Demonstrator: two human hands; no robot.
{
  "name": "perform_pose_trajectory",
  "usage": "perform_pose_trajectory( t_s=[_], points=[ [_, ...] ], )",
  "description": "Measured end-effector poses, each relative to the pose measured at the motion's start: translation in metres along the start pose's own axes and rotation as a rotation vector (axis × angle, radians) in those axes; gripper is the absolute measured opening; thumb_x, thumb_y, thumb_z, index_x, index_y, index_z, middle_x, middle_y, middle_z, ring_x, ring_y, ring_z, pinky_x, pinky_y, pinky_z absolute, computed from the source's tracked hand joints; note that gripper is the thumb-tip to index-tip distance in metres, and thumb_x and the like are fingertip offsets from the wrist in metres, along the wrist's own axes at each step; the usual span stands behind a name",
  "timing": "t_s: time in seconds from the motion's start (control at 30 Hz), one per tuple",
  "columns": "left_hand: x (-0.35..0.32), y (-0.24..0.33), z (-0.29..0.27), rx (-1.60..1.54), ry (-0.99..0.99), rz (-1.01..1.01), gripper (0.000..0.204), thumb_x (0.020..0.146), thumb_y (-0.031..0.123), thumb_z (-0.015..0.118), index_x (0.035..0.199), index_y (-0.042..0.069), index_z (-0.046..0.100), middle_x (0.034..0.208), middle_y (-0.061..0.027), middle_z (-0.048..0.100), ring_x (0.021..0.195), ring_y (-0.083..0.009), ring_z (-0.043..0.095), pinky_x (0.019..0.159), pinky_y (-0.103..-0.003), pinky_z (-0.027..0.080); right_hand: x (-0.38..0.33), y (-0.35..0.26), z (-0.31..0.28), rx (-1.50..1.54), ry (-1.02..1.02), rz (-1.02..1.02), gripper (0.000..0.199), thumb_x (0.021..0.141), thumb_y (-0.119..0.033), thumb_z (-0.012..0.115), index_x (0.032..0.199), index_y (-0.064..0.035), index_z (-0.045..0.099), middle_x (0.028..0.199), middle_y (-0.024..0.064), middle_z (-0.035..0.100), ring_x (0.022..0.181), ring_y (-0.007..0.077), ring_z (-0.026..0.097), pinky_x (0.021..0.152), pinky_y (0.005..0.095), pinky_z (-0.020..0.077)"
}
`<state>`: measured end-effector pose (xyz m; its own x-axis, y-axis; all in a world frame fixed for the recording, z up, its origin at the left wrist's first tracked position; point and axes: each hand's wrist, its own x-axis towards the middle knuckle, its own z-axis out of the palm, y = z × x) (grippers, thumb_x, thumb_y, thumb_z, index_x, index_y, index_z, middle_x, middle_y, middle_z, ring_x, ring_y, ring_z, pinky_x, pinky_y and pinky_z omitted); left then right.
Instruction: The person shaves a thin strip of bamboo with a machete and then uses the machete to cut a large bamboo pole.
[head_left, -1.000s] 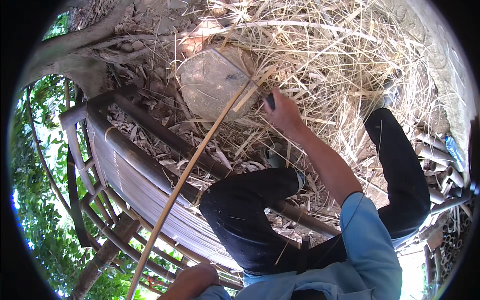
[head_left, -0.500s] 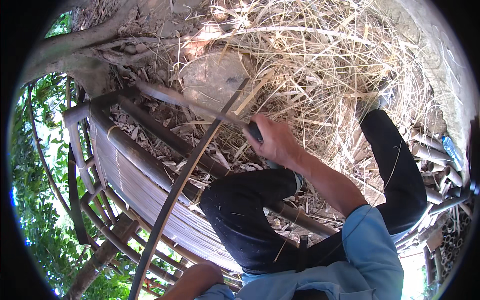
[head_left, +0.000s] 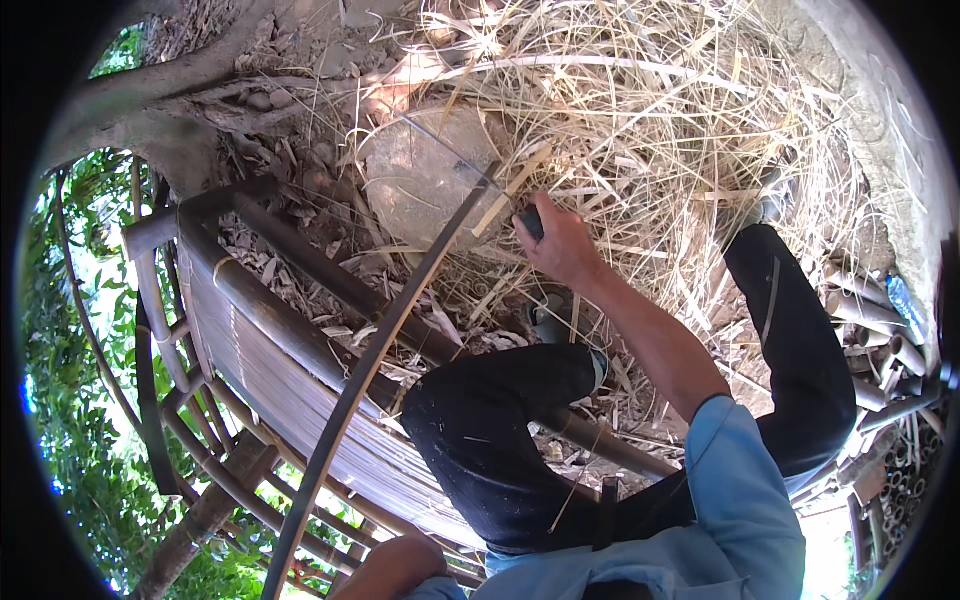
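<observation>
My right hand [head_left: 566, 246] is closed round the dark handle of a long knife [head_left: 533, 223]. Its thin blade points up and left, crossing close to the far tip of a long bamboo strip [head_left: 390, 325]; whether they touch I cannot tell. This strip runs from the lower left up to a stone [head_left: 425, 185] on the ground. A paler split piece [head_left: 505, 195] sticks out beside the strip's tip. Of my left arm only the bent part [head_left: 395, 565] shows at the lower edge; the left hand is out of view.
A bamboo bench [head_left: 300, 385] with a slatted seat stretches along my left. Dry shavings [head_left: 640, 150] heap over the ground ahead. Cut bamboo tubes [head_left: 905, 355] and a blue plastic bottle [head_left: 903, 300] lie at the right by a pale wall [head_left: 890, 120]. Tree roots [head_left: 150, 95] rise far left.
My right hand has moved slightly away from me and to the right. The knife blade has swung from lying across the strip's middle to beside its far tip.
</observation>
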<state>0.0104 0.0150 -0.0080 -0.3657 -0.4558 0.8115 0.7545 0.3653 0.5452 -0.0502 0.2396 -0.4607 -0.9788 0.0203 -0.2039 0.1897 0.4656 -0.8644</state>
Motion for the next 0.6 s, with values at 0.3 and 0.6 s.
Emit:
perform_pose_trajectory(
  t_s=[0.3,0.6],
  points=[
    [0.000,0.000,0.004,-0.112,-0.053,-0.016,0.035,0.106,0.033,0.044,0.077,0.014,0.045,0.062,0.0055,0.033,0.046,-0.0078,0.031,0.039,-0.024,0.027,0.009,0.039,-0.005,-0.179,-0.033,0.088,0.029,0.100,-0.025,0.059,0.111,-0.0014,0.046,0.073,0.0173,0.065,0.060,0.0292,0.069,0.049,0.0409,0.0573],
    [-0.002,-0.007,0.002,-0.155,-0.120,0.162,0.033,0.109,0.032,0.042,0.082,0.013,0.046,0.062,0.0071,0.031,0.046,-0.0045,0.030,0.038,-0.019,0.024,-0.023,-0.044,-0.014,0.081,0.021,-0.254,0.022,0.098,-0.023,0.064,0.105,-0.0048,0.053,0.074,0.0146,0.065,0.055,0.0250,0.065,0.045,0.0374,0.0546]
  ],
)
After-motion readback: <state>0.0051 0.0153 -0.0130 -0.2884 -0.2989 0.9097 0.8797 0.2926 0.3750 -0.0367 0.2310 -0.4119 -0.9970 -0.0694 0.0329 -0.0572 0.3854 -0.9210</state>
